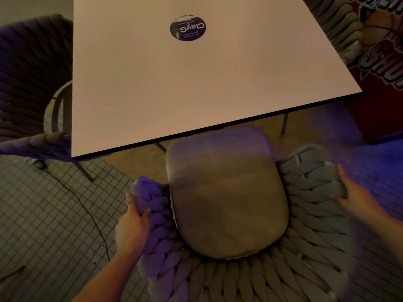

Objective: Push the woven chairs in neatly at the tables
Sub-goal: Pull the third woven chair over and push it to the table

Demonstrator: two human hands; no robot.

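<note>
Two bare hands were laid on the arms of a woven chair (pixel 250 277) seen from above. The left hand (pixel 130 227) was closed around the chair's left arm, its thumb pressed onto the thick braid on top and its fingers (pixel 130 201) stretched together along the outer side. The right hand (pixel 353 192) was clamped on the right arm, thumb over the weave and fingers held together down the outside; their tips could not be made out through the blur. Between the two sets of fingers lay the seat cushion (pixel 224 192), whose far edge was tucked just under the near edge of the table (pixel 196 88). Well beyond the fingers, a round dark sticker (pixel 188 28) was seen on the tabletop. A second woven chair (pixel 30 83) stood at the table's left side, beyond the left fingers, and a thin cable (pixel 82 205) trailed over the tiled floor (pixel 43 214) just outside them.
</note>
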